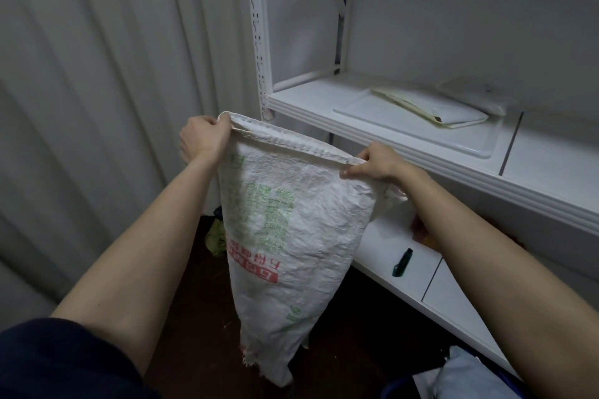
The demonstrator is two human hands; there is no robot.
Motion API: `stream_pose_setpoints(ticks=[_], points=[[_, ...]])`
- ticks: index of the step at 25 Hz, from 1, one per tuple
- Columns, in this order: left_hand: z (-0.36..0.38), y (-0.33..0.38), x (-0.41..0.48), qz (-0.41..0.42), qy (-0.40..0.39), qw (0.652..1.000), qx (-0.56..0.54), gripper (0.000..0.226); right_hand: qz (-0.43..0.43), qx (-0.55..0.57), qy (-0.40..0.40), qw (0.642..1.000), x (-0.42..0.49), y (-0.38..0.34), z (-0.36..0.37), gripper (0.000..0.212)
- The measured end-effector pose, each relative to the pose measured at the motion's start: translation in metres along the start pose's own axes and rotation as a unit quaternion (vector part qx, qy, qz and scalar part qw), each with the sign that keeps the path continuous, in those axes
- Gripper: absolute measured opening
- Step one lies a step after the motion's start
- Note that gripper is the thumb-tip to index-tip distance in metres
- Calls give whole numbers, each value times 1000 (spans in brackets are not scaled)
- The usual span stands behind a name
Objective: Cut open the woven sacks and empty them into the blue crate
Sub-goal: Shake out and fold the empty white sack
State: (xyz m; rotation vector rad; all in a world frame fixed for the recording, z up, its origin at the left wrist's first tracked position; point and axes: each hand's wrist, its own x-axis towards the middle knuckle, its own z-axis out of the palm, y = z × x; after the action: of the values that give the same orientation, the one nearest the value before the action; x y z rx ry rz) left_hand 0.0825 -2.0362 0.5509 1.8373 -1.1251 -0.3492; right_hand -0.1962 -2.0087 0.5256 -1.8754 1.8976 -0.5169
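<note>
Navy fabric of a sleeve (48,359) fills the bottom-left corner as a person's two bare forearms reach forward over a dark floor (194,301). At the bottom edge to the right, a sliver of the blue crate (393,392) shows beside a pale bag (463,376), both cut off by the frame. Between the arms hangs the woven sack (291,236), white with green and red print that reads upside down. Its frayed lower end is down near the floor and to the left of the crate, not over it; whether it touches the floor cannot be told. The left hand (202,139) grips the left corner of the sack's stitched top seam, fingers curled round it. The right hand (372,162) pinches the seam's right end between thumb and bent fingers, and the seam runs straight between the two hands. Behind the sack a yellow-green wad (215,236) lies on the floor. To the right, a small dark tool (402,262) lies on the white lower shelf (389,253), well apart from either hand. Higher up, the upper shelf (308,100) carries a white tray (453,139) with folded papers (421,105) on it. A slotted upright (259,42) and a pale pleated wall (97,74) close the background
</note>
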Motion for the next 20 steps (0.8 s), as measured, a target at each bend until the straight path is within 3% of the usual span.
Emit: stream_pose_setpoints(ticks=[1,3,5,6,8,10,13,17,20], points=[[-2,-1,1,6,3,1000,13,34,-16,12,34,999,0,-1,0,14],[-4,-5,9,39,-20,999,4,32,-41,52,105,992,3,-2,-1,29],[-6,-13,20,89,-118,987,-61,30,-30,80,123,989,8,-5,-4,48],[-8,-17,24,94,-202,968,-118,29,-13,72,117,990,11,-6,-5,52],[-11,-31,29,95,-378,903,-179,51,15,24,98,995,16,-8,-10,36],[-7,-43,26,153,-460,861,-151,62,6,1,85,996,18,-13,-14,16],[1,-58,29,181,-429,873,-148,85,-42,-6,90,995,26,-12,-15,16],[-1,-56,32,101,-496,836,-211,79,-68,-14,79,994,35,-7,-21,19],[-3,-40,31,173,-445,862,-171,75,-74,-24,84,993,39,-4,-25,16]])
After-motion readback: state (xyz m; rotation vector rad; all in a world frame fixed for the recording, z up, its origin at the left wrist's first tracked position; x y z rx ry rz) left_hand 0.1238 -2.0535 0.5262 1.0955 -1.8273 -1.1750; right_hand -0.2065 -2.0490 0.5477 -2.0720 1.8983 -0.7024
